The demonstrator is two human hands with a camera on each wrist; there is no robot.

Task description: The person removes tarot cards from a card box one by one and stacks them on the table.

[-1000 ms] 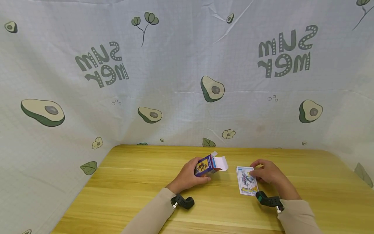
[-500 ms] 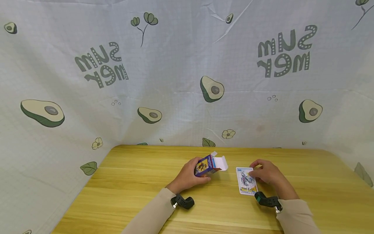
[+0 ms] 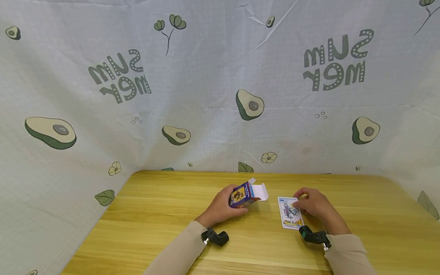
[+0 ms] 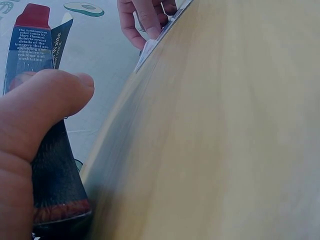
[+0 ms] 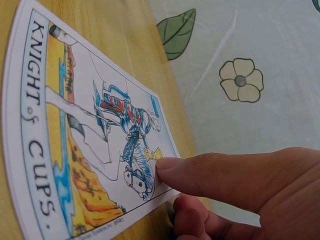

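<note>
My left hand [image 3: 225,206] grips a purple tarot card box [image 3: 240,195], thumb along its near side and fingers around the far side. The box is tilted, its end flap [image 3: 260,191] standing open toward the right. Printed white text shows on its dark side [image 4: 31,46] in the left wrist view. To the right, my right hand [image 3: 314,204] pinches a tarot card [image 3: 288,214] at its right edge. Its thumb [image 5: 172,172] presses on the picture, while the other fingers curl at and below the edge. The card reads "Knight of Cups" and lies face up, low over the table.
The wooden table [image 3: 154,233] runs back to a pale cloth backdrop [image 3: 206,68] printed with avocados, leaves and flowers. The same cloth hangs along the left side. A black wrist camera [image 3: 217,237] sits on the left wrist, another [image 3: 313,235] on the right.
My right wrist has shifted very slightly to the left, the thumb still on the card. The left hand and box have held still.
</note>
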